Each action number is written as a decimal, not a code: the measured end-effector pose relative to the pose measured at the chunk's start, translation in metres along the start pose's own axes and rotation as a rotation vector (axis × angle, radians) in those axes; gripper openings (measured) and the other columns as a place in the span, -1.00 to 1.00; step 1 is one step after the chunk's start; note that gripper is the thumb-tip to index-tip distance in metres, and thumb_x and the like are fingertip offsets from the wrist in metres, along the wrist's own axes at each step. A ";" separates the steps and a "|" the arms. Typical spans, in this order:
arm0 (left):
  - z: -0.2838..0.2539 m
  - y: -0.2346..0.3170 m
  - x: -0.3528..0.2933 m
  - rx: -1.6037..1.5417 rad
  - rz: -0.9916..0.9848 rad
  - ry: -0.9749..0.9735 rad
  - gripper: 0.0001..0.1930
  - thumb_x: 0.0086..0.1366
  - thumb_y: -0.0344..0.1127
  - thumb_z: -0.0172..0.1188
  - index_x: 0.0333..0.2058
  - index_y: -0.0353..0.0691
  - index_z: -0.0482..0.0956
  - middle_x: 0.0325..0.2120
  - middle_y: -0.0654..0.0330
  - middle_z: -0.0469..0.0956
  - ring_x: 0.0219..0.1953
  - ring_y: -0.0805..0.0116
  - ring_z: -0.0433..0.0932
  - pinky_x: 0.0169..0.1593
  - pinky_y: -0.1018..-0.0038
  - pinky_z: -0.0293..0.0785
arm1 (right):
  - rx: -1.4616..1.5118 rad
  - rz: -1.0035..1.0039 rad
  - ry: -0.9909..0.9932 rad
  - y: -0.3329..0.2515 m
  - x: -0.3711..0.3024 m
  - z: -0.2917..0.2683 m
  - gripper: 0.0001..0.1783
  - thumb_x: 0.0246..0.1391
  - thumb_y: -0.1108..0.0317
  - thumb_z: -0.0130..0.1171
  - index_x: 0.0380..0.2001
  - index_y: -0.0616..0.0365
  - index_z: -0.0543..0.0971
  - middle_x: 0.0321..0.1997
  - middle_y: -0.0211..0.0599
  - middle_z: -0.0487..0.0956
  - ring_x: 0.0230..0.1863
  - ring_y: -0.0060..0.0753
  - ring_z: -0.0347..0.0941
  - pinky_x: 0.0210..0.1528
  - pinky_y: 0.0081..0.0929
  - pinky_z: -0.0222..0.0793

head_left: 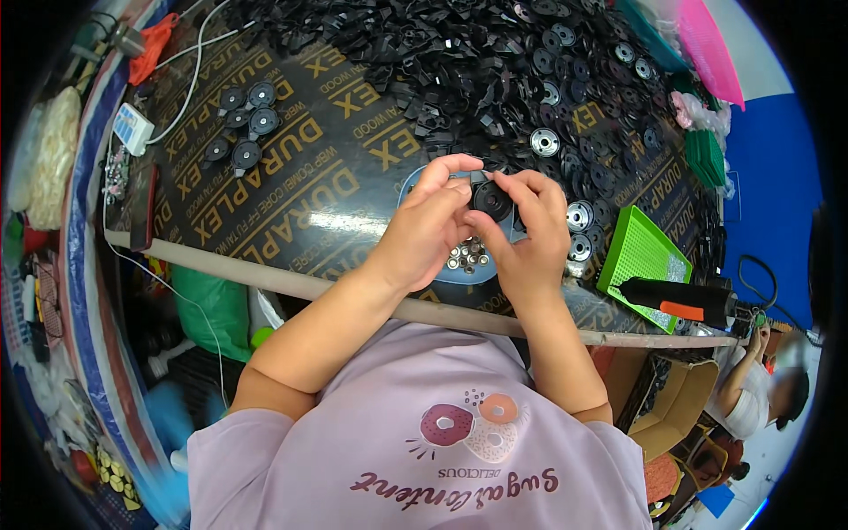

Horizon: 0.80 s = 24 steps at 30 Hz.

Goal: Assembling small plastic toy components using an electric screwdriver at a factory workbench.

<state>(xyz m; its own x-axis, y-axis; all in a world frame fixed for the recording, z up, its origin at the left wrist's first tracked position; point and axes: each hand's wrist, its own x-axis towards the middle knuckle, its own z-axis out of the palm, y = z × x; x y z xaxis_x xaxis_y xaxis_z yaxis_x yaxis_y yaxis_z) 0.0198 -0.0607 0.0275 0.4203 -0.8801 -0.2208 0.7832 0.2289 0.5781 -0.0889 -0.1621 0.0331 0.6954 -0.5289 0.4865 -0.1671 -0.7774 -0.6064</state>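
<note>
A black round plastic part [492, 201] with concentric rings is held up in front of me, over a blue bowl [459, 279]. My right hand [536, 237] grips it, with thumb and fingers around its right and lower edge. From the other side, my left hand [419, 223] has its curled fingers at the part's left and upper edge; its fingertips are partly hidden. In the bowl below lie several small shiny metal pieces [468, 255], some covered by my hands.
A large heap of black plastic parts [495, 79] covers the far table. Several assembled round parts [262, 121] lie far left. At right are silver-faced discs [579, 215], a green tray [625, 249] of small pieces and a black power tool with an orange part [680, 300].
</note>
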 end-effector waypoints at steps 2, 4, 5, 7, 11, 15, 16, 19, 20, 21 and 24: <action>-0.004 -0.002 0.001 0.014 0.004 -0.018 -0.66 0.40 -0.35 -0.08 0.12 -0.22 0.25 -0.29 0.30 0.44 -0.28 0.45 0.52 -0.18 0.48 0.46 | -0.020 -0.001 -0.001 -0.001 0.000 -0.001 -0.44 -0.29 0.41 0.50 -0.09 0.11 0.60 -0.18 -0.27 0.51 -0.13 -0.21 0.44 -0.10 -0.39 0.39; -0.006 -0.004 0.003 0.041 -0.005 -0.026 -0.68 0.41 -0.34 -0.08 0.10 -0.23 0.25 -0.19 0.22 0.48 -0.24 0.43 0.54 -0.11 0.44 0.51 | -0.041 -0.002 0.000 -0.001 0.000 -0.001 -0.44 -0.30 0.42 0.51 -0.10 0.10 0.61 -0.21 -0.28 0.49 -0.15 -0.23 0.43 -0.11 -0.39 0.39; -0.007 -0.005 0.003 0.040 -0.005 -0.026 -0.68 0.41 -0.34 -0.08 0.10 -0.23 0.25 -0.19 0.22 0.48 -0.24 0.43 0.54 -0.11 0.44 0.51 | -0.059 -0.016 -0.014 -0.001 0.000 -0.002 -0.44 -0.31 0.42 0.51 -0.10 0.11 0.61 -0.21 -0.28 0.49 -0.17 -0.24 0.42 -0.12 -0.40 0.38; -0.007 -0.005 0.003 0.098 -0.007 -0.016 -0.68 0.42 -0.32 -0.10 0.09 -0.24 0.25 -0.10 0.15 0.50 -0.20 0.39 0.55 -0.03 0.40 0.53 | -0.076 -0.031 -0.029 -0.001 0.000 -0.001 -0.44 -0.32 0.43 0.51 -0.10 0.12 0.61 -0.21 -0.27 0.48 -0.18 -0.26 0.41 -0.12 -0.41 0.38; -0.005 -0.003 -0.002 0.089 0.011 0.013 -0.69 0.35 -0.43 -0.06 0.06 -0.26 0.27 -0.28 0.29 0.48 -0.31 0.56 0.47 -0.22 0.59 0.45 | 0.005 -0.023 -0.034 0.001 -0.004 0.006 -0.44 -0.32 0.50 0.47 -0.10 0.12 0.61 -0.20 -0.24 0.46 -0.18 -0.27 0.41 -0.15 -0.44 0.38; -0.012 -0.005 -0.002 0.277 0.063 0.039 -0.68 0.28 -0.53 0.12 -0.02 -0.23 0.30 -0.34 0.25 0.53 -0.33 0.61 0.48 -0.36 0.63 0.43 | 0.083 -0.011 -0.017 -0.010 -0.012 0.015 -0.43 -0.35 0.52 0.46 -0.12 0.12 0.59 -0.19 -0.24 0.44 -0.15 -0.16 0.37 -0.14 -0.31 0.35; -0.020 -0.003 -0.003 0.307 0.018 0.036 -0.70 0.29 -0.53 0.11 -0.03 -0.22 0.30 -0.32 0.24 0.54 -0.32 0.59 0.49 -0.39 0.63 0.43 | 0.023 -0.048 -0.012 -0.012 -0.014 0.014 -0.39 -0.38 0.47 0.50 -0.10 0.11 0.58 -0.18 -0.23 0.45 -0.14 -0.14 0.37 -0.13 -0.29 0.35; -0.029 0.018 -0.012 0.370 0.047 0.015 -0.72 0.28 -0.53 0.12 -0.04 -0.23 0.35 -0.23 0.20 0.56 -0.27 0.53 0.54 -0.38 0.63 0.52 | 0.053 0.018 -0.158 -0.016 -0.013 -0.001 -0.28 -0.43 0.33 0.58 -0.04 0.10 0.56 -0.11 -0.21 0.47 -0.05 -0.13 0.40 -0.05 -0.30 0.36; -0.042 0.035 -0.018 0.456 0.075 -0.010 -0.69 0.30 -0.50 0.12 0.01 -0.23 0.35 -0.10 0.14 0.53 -0.16 0.42 0.55 -0.23 0.53 0.59 | 0.168 0.081 -0.186 -0.017 -0.012 -0.008 -0.28 -0.41 0.34 0.58 -0.03 0.11 0.55 -0.05 -0.18 0.47 -0.03 -0.14 0.42 -0.02 -0.34 0.38; -0.051 0.052 -0.024 0.584 0.137 0.072 -0.68 0.30 -0.50 0.12 0.01 -0.21 0.37 -0.07 0.14 0.51 -0.15 0.43 0.54 -0.23 0.51 0.61 | 0.181 0.114 -0.207 -0.014 -0.011 -0.016 -0.29 -0.40 0.37 0.58 -0.03 0.12 0.55 -0.06 -0.15 0.48 -0.06 -0.15 0.45 -0.02 -0.37 0.39; -0.084 0.100 -0.033 1.000 0.211 0.376 -0.72 0.23 -0.51 0.20 -0.06 -0.18 0.53 -0.19 0.27 0.45 -0.19 0.47 0.53 -0.27 0.56 0.61 | 0.187 0.080 -0.194 0.010 -0.014 -0.032 -0.53 -0.27 0.52 0.45 -0.16 0.18 0.59 -0.13 -0.17 0.52 -0.10 -0.21 0.48 -0.04 -0.41 0.39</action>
<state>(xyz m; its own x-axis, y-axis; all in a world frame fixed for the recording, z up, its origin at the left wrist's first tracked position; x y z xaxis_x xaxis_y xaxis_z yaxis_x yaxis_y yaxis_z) 0.1232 0.0261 0.0268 0.7490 -0.6405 -0.1697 0.0231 -0.2307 0.9727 -0.1230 -0.1736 0.0404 0.8089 -0.4970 0.3142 -0.1075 -0.6504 -0.7519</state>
